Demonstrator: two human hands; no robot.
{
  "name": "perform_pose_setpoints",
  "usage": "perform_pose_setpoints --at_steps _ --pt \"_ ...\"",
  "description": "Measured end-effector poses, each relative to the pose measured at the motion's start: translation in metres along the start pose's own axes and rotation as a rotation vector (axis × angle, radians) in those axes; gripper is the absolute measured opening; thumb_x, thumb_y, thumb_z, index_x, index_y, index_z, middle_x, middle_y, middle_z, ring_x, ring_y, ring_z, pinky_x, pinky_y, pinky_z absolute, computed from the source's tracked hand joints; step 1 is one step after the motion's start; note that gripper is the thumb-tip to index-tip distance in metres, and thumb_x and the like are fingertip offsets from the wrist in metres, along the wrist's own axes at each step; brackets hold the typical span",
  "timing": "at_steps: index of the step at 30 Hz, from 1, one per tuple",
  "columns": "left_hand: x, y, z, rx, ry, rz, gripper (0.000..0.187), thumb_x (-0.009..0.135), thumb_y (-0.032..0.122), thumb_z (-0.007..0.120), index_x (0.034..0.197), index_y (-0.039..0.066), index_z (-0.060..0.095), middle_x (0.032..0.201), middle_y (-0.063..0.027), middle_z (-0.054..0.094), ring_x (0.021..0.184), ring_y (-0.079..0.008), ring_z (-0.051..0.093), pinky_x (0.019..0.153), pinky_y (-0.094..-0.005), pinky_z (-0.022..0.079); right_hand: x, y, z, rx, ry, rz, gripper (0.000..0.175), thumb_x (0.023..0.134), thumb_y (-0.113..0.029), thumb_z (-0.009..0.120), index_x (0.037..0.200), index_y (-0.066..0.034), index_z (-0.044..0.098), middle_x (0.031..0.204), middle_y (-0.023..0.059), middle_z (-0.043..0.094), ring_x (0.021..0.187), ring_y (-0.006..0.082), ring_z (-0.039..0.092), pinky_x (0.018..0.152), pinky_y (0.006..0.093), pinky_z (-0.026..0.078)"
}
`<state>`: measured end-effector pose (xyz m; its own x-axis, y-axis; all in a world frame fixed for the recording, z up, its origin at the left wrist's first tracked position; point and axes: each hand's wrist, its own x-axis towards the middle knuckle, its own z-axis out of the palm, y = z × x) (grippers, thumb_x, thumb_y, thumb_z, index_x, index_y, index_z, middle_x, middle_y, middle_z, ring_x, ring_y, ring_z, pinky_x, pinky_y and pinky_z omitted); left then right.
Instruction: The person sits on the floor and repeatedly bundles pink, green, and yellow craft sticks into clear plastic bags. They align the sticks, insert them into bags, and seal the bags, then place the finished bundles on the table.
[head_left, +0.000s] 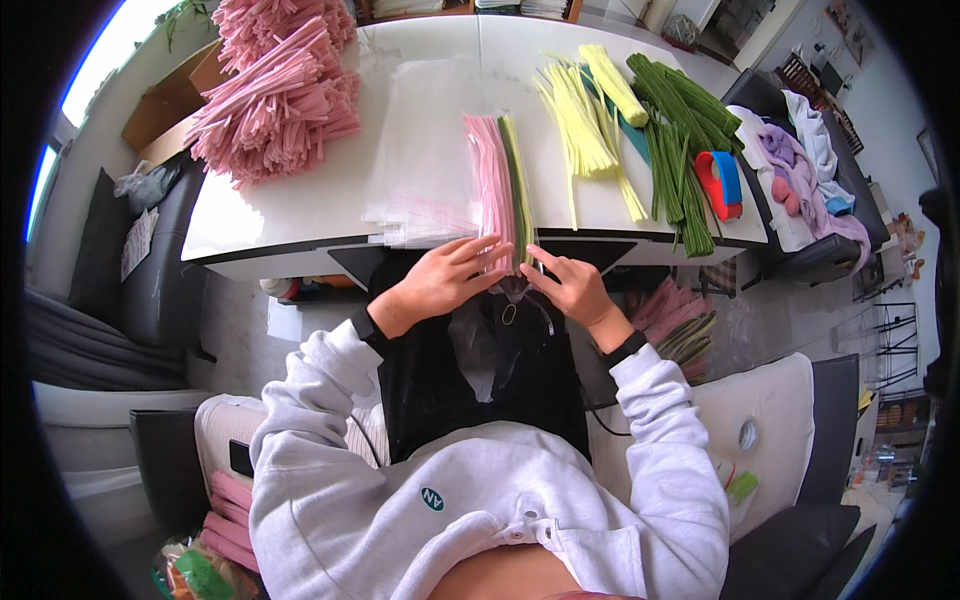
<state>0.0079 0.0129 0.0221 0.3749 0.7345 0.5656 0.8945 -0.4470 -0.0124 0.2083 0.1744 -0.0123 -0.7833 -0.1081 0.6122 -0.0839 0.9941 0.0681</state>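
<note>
A clear plastic bag (534, 202) lies at the table's near edge, holding pink chenille stems (491, 172) beside a narrow strip of green and yellow ones (516, 172). Its near end hangs past the edge above my lap. My left hand (454, 274) rests on the pink side, fingers spread. At the right side of the same end, my right hand (570, 285) touches the plastic with its extended fingers while the others curl. Whether the right fingers pinch the film cannot be made out. Left of the bag lie flat empty plastic bags (424, 150).
A tall heap of pink stems (281, 105) covers the table's far left. To the right lie yellow bundles (581, 120), green bundles (675, 157) and a red-and-blue tape dispenser (720, 186). Filled packs (679, 326) sit below the table at right. A sofa (750, 420) is behind me.
</note>
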Motion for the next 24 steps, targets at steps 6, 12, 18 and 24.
perform_pose_setpoints --at_steps 6,12,18,24 --pt "0.071 -0.063 -0.074 -0.311 0.401 -0.246 0.030 0.079 -0.005 0.062 0.106 0.006 0.067 0.119 -0.0120 0.061 0.099 -0.0261 0.061 0.075 -0.0320 0.053 0.123 0.064 -0.066 0.250 0.429 0.110 0.019 0.081 -0.005 0.064 0.099 -0.0053 0.068 0.105 0.0113 0.065 0.072 0.0198 0.064 0.059 0.0276 0.053" --pt "0.175 -0.147 -0.163 -0.639 0.523 -0.498 0.018 0.091 0.014 0.058 0.105 0.009 0.069 0.103 -0.0016 0.067 0.083 -0.0079 0.061 0.063 -0.0230 0.053 0.274 0.120 -0.141 0.668 0.455 0.480 0.020 0.089 -0.019 0.063 0.097 -0.0023 0.069 0.087 0.0040 0.070 0.058 0.0079 0.058 0.052 0.0225 0.048" --pt "0.193 -0.156 -0.196 -0.648 0.284 -0.396 0.021 0.087 0.019 0.065 0.102 0.006 0.067 0.101 -0.0031 0.066 0.079 -0.0087 0.061 0.060 -0.0225 0.053 0.272 0.111 -0.147 0.819 0.483 0.479 0.018 0.092 -0.017 0.059 0.094 -0.0031 0.069 0.085 0.0027 0.069 0.051 0.0057 0.054 0.045 0.0180 0.037" --pt "0.183 -0.143 -0.182 -0.579 0.106 -0.323 0.012 0.082 0.009 0.068 0.092 0.002 0.067 0.096 -0.0038 0.065 0.078 -0.0095 0.060 0.061 -0.0235 0.053 0.255 0.101 -0.139 0.964 0.473 0.520 0.020 0.093 -0.019 0.057 0.098 -0.0028 0.066 0.082 0.0042 0.067 0.048 0.0035 0.047 0.043 0.0163 0.034"
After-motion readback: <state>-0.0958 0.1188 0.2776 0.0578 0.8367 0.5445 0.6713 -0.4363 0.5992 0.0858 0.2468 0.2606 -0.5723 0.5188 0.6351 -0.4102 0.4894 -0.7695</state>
